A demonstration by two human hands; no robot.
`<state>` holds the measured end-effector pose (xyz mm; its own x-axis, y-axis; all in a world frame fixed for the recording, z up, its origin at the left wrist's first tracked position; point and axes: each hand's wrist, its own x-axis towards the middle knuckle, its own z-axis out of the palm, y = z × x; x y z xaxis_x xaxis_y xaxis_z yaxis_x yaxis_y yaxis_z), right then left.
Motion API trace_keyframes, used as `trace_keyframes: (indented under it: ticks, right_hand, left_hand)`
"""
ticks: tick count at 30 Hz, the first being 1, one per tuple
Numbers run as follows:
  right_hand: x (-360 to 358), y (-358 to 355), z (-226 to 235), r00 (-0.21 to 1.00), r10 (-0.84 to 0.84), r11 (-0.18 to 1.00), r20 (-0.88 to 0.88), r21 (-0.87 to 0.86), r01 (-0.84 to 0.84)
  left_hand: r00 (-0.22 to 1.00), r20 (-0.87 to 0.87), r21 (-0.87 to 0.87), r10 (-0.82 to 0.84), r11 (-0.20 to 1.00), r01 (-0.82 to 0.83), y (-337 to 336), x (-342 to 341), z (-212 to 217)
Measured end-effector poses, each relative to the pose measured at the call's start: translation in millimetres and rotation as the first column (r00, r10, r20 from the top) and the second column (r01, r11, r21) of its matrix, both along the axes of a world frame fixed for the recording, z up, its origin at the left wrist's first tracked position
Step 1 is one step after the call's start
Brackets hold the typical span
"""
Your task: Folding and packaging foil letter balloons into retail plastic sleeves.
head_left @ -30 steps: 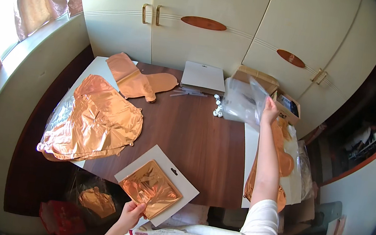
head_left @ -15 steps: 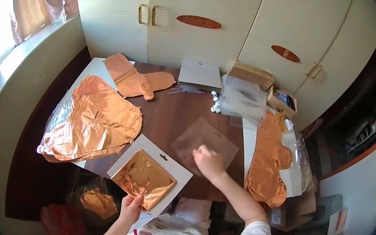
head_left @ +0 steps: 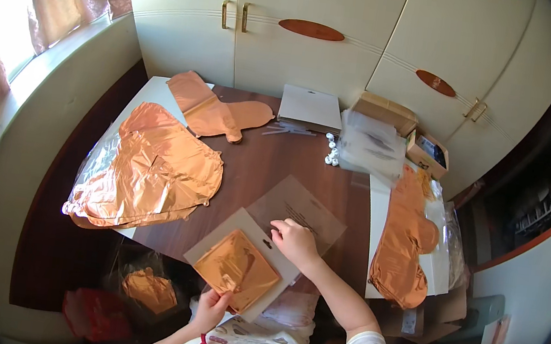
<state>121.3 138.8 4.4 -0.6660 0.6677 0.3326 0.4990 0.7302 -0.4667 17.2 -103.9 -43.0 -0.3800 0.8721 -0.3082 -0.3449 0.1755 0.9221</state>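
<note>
My left hand (head_left: 210,311) grips the near edge of a white card (head_left: 283,265) with a hang slot, its thumb on the folded copper-coloured foil balloon (head_left: 238,271) lying on the card. A clear plastic bag (head_left: 299,203) with faint print lies on the brown table just beyond the card. My right hand (head_left: 297,243) is closed at the bag's near part, fingers curled against the plastic. The card's far edge reaches the bag's near side; whether it is inside the bag I cannot tell.
Large flat copper foil balloons (head_left: 150,169) lie at the left, with another (head_left: 217,112) behind and one (head_left: 405,245) at right. At the back are white cards (head_left: 310,107), clear bags (head_left: 370,143), small white pieces (head_left: 332,150) and an open box (head_left: 427,154).
My left hand has brought the card with the folded balloon rightward, up against the bag. The bag has slid slightly toward me with my right hand. The view has shifted a little.
</note>
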Motion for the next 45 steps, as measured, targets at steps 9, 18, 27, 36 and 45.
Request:
trace_keyframes:
  ticks: [9, 18, 27, 36, 45]
  right_hand:
    - [-11, -14, -2, 0.993, 0.006, 0.980, 0.118, 0.195, -0.029]
    - [-16, -30, 2, 0.979, 0.007, 0.930, 0.204, 0.358, -0.082]
    - [-14, -48, 13, 0.970, 0.044, 0.879, 0.238, 0.452, -0.151]
    - [-12, -74, 12, 0.963, 0.147, 0.871, 0.224, 0.433, -0.233]
    - [2, -79, 12, 0.959, 0.155, 0.889, 0.239, 0.390, -0.241]
  left_hand:
    - [0.915, 0.401, -0.047, 0.042, 0.999, -0.025, -1, 7, -13]
    - [0.917, 0.398, -0.044, 0.037, 0.999, -0.021, 3, 3, -3]
    - [0.943, 0.332, -0.017, -0.027, 0.999, 0.035, 17, 12, -6]
    - [0.947, 0.322, 0.027, 0.001, 1.000, -0.010, 22, 26, -3]
    - [0.952, 0.306, -0.104, 0.005, 0.994, 0.028, 3, 8, 6]
